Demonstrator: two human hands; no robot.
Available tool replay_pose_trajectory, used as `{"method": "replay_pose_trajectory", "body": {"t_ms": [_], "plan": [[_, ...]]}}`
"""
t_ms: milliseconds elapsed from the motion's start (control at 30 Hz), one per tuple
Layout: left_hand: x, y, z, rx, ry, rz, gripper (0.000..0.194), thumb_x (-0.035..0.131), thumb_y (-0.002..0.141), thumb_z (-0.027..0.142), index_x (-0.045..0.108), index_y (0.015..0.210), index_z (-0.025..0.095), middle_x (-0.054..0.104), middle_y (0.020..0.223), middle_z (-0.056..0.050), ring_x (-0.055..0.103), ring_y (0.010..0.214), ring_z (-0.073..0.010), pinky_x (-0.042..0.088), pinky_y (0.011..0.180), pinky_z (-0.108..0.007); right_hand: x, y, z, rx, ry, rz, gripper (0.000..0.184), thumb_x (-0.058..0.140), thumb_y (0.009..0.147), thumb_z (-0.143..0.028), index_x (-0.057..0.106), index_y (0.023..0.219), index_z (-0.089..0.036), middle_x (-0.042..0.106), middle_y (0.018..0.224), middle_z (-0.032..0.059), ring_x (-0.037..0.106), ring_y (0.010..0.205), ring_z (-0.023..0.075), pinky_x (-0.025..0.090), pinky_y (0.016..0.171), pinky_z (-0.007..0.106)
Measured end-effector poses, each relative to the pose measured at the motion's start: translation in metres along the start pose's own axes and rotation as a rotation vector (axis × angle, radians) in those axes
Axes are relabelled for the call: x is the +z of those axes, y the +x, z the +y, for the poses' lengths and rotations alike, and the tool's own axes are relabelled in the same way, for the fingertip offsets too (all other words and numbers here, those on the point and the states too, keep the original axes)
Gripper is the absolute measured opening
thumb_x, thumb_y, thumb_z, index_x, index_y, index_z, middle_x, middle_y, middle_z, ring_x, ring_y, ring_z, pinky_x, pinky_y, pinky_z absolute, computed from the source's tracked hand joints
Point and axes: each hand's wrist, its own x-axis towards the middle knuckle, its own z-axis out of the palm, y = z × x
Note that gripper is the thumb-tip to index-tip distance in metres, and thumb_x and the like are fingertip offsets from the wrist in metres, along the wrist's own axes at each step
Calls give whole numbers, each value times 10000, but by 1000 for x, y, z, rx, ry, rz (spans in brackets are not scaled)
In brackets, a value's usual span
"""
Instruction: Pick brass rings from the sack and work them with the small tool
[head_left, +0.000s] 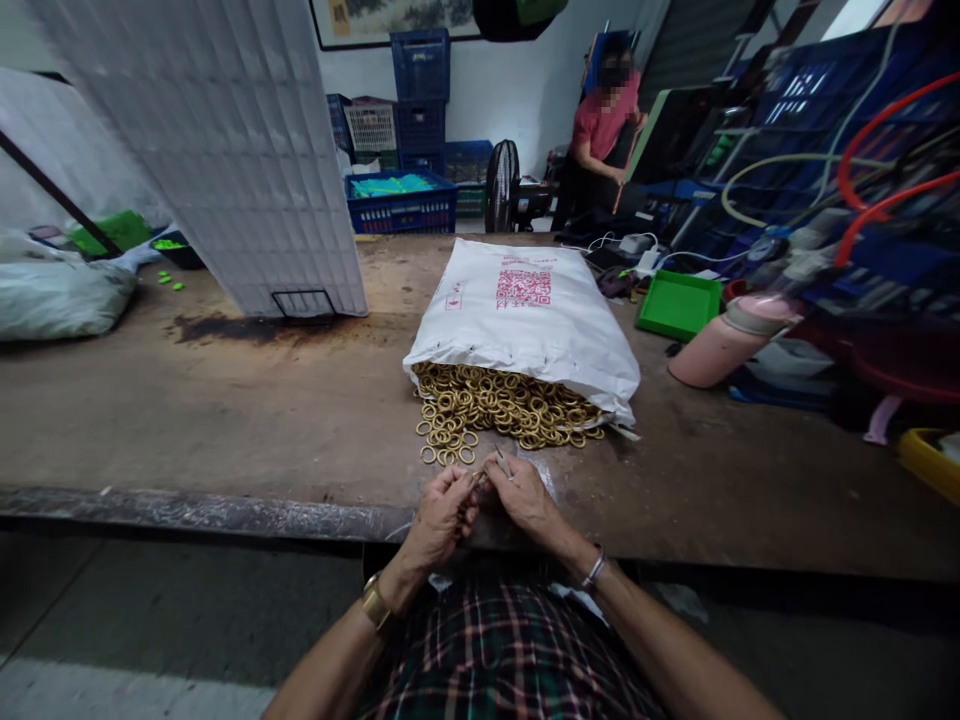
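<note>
A white sack with red print lies on its side on the table, its mouth towards me. Brass-coloured rings spill from it in a heap, a few loose at the near left. Just in front of the heap, my two hands meet at the fingertips near the table edge. My left hand is closed on brass-coloured rings, partly hidden by the fingers. In my right hand is a small pointed metal tool; its exact kind is unclear. The right fingertips touch a ring held at the left ones.
On the right are a pink bottle, a green tray and cables. A tall white ribbed panel stands left of the sack. A white bag lies far left. Behind the table are a fan, blue crates and another person.
</note>
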Motion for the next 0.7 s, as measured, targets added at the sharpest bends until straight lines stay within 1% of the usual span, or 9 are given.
{"method": "replay_pose_trajectory", "body": {"t_ms": [67,133,200,267,400,533,600,700], "plan": [[-1,1,1,26,23,10,373,626,697,506,440,719,183,471,567,71,388,387,-27,247,336,-129,1,-2,5,-56,-115,-4,248,372,817,-295,452,606,-193,462,532,-31,415,512,107,299,512,220],[-1,1,3,49,71,11,365,611,711,505,441,712,183,460,540,75,367,378,-27,251,336,-132,2,-4,9,-129,-213,-45,191,377,799,-233,445,625,-194,439,532,-34,385,503,105,265,502,223],[-1,1,5,76,123,3,355,588,731,506,448,709,181,450,514,77,350,374,-30,261,342,-137,3,-6,11,-185,-282,-90,122,387,748,-150,468,666,-191,462,559,-27,383,509,105,254,509,225],[-2,0,6,102,176,-2,352,567,745,511,454,708,179,447,497,76,347,375,-34,281,354,-143,4,-7,12,-210,-333,-107,140,390,698,-98,496,712,-188,492,587,-19,388,519,107,252,520,226],[-4,1,6,137,272,8,361,545,752,528,462,707,179,450,475,77,353,366,-40,302,367,-157,4,-6,11,-224,-385,-129,217,386,668,-74,535,782,-181,539,622,-1,418,547,116,265,545,229],[-6,-1,4,213,318,5,384,558,735,544,444,664,184,441,448,78,360,354,-45,290,358,-165,1,-5,12,-237,-405,-215,305,378,650,-57,563,861,-177,582,659,12,447,563,120,280,563,227],[-4,-7,7,202,317,-15,387,564,736,537,439,645,183,439,437,75,357,349,-44,283,353,-163,-1,-2,13,-205,-476,-238,301,388,678,-73,576,890,-174,597,670,22,457,565,127,268,557,235],[0,-17,13,126,218,-112,366,586,737,506,442,658,180,465,462,67,366,356,-40,284,349,-155,-1,4,14,-125,-595,-208,262,399,744,-118,586,921,-167,608,675,37,473,565,137,239,540,248]]}}
